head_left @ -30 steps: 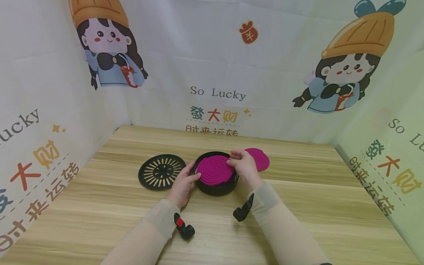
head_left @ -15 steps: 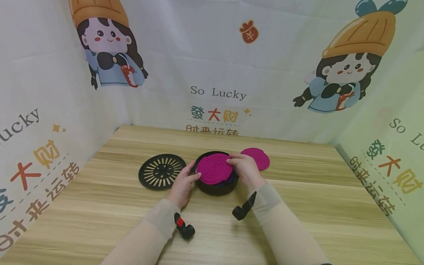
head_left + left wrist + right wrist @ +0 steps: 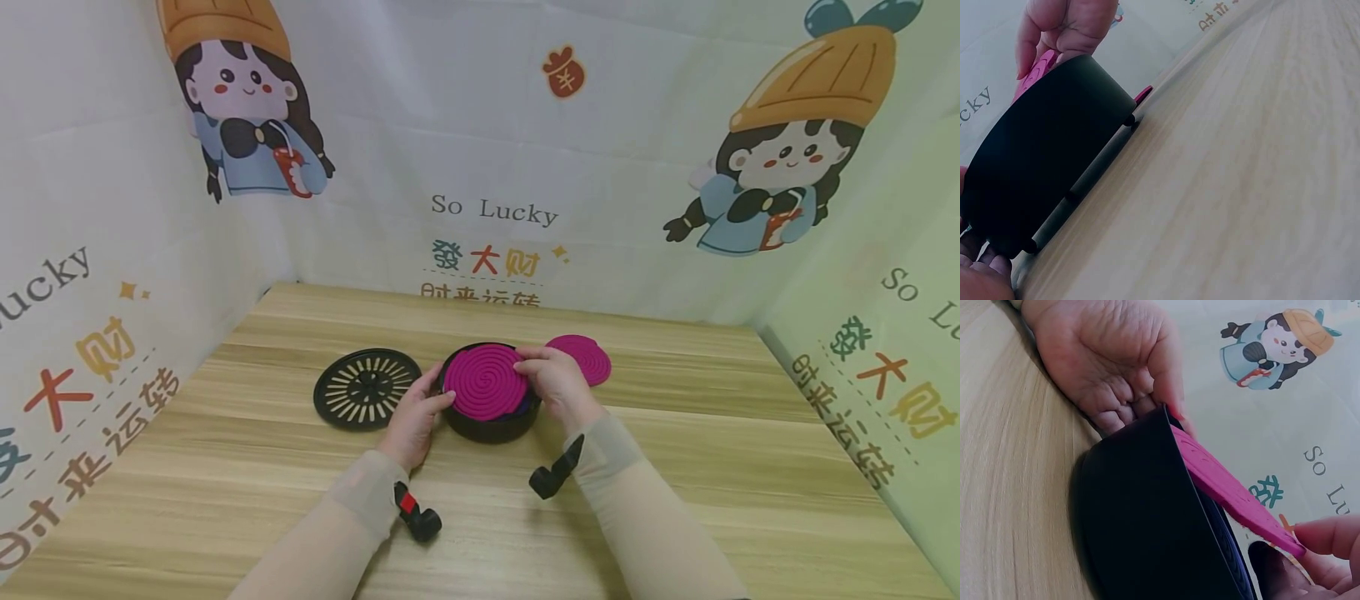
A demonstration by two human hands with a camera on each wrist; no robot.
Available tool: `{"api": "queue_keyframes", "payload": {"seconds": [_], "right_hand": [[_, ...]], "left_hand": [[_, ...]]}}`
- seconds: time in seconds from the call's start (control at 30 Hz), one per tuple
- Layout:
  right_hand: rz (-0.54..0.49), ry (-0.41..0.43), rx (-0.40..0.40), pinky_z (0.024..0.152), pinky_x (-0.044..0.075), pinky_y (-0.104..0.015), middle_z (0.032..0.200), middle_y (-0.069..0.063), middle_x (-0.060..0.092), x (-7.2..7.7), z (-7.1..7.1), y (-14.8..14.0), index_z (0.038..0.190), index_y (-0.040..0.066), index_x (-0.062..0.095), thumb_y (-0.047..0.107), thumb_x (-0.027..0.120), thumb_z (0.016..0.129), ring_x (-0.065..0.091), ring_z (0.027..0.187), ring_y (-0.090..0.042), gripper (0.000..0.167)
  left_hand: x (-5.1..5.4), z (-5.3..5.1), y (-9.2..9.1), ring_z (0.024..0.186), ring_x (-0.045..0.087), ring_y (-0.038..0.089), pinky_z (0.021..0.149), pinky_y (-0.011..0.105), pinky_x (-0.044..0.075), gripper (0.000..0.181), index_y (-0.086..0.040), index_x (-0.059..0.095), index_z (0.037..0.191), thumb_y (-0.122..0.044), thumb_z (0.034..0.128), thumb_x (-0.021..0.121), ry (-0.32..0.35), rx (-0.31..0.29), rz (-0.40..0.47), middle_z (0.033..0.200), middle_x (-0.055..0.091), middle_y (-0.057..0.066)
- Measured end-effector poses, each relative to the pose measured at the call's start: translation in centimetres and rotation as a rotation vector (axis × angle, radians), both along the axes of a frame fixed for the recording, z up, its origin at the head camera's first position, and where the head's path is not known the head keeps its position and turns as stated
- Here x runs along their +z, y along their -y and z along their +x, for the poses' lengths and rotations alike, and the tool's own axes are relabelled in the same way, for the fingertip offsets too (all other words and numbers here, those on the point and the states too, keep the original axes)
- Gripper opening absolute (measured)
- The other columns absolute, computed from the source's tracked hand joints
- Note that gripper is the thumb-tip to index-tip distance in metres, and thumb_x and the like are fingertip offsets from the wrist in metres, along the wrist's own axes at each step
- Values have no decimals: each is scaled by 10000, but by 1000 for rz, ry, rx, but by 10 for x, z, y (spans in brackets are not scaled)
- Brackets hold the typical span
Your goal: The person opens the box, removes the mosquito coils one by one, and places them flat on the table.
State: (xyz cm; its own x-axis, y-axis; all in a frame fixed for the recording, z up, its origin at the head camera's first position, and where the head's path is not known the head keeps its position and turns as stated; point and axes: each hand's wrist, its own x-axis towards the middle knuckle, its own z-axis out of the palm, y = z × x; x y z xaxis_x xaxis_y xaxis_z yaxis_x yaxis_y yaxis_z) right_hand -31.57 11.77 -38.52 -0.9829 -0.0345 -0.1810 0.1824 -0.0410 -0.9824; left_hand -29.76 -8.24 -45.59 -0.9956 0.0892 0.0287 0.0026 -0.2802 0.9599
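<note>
A magenta mosquito coil [image 3: 486, 382] lies tilted over the mouth of a round black holder [image 3: 491, 429]. My right hand [image 3: 558, 383] pinches the coil's right edge between thumb and fingers, raising it above the rim, as the right wrist view shows. My left hand [image 3: 411, 421] grips the holder's left side, its thumb at the rim by the coil's lower edge. Beneath the raised coil [image 3: 1235, 487], something dark blue with ridges [image 3: 1225, 534] shows inside the holder. In the left wrist view, the holder [image 3: 1047, 150] stands on short feet on the table.
Left of the holder lies a black slotted lid [image 3: 367, 390] with a central knob. Another magenta coil [image 3: 588, 360] lies flat behind my right hand. All rest on a wooden table [image 3: 675, 467], with printed cloth [image 3: 487, 150] around its back and sides.
My right hand has lifted the coil's far right edge, so its tilt has changed and dark blue shows below it. The left hand and the holder have stayed in place.
</note>
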Motion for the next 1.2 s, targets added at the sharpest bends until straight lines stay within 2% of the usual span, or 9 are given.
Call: {"api": "queue_keyframes", "payload": {"seconds": [0.17, 0.27, 0.47, 0.63, 0.87, 1.2], "right_hand": [[0, 35, 36, 620, 502, -219, 1022, -58, 604, 2, 2, -2, 1345, -26, 512, -46, 557, 899, 576, 689, -72, 449], [-19, 48, 64, 554, 516, -239, 898, -30, 608, 1, 2, -3, 1381, -12, 466, -58, 550, 895, 594, 635, -86, 495], [-47, 52, 90, 541, 528, -255, 856, -27, 601, -1, 3, -2, 1422, -6, 393, -72, 537, 891, 615, 636, -107, 555], [-44, 45, 97, 533, 522, -248, 854, -27, 599, -2, 3, -2, 1428, -9, 392, -63, 535, 894, 614, 633, -101, 556], [-45, 55, 84, 498, 521, -247, 851, -38, 618, -2, 4, 0, 1426, 25, 419, -62, 546, 892, 627, 619, -113, 556], [-73, 29, 52, 472, 516, -241, 763, -3, 606, -4, 3, -3, 1404, 4, 448, -91, 539, 868, 602, 565, -96, 552]], "left_hand": [[0, 0, 0, 1425, 200, 310, 1171, 396, 123, 643, 36, 240, 1497, 33, 916, 516, 4, 0, 1, 1557, 219, 193], [0, 0, 0, 1423, 202, 311, 1171, 398, 122, 645, 34, 241, 1498, 32, 915, 518, 5, -1, -1, 1559, 217, 191], [0, 0, 0, 1432, 176, 311, 1172, 402, 112, 645, 35, 241, 1497, 27, 916, 520, 9, -2, -5, 1569, 190, 187], [-1, 0, 0, 1432, 183, 307, 1172, 398, 116, 646, 34, 237, 1498, 29, 917, 519, 13, -5, 2, 1564, 204, 189], [-2, -2, 0, 1427, 199, 309, 1171, 393, 125, 642, 45, 232, 1496, 37, 917, 511, -2, -11, 12, 1551, 233, 201], [-1, -2, 0, 1432, 196, 306, 1170, 381, 136, 640, 60, 221, 1493, 45, 918, 503, -22, -19, 26, 1548, 234, 212]]}}
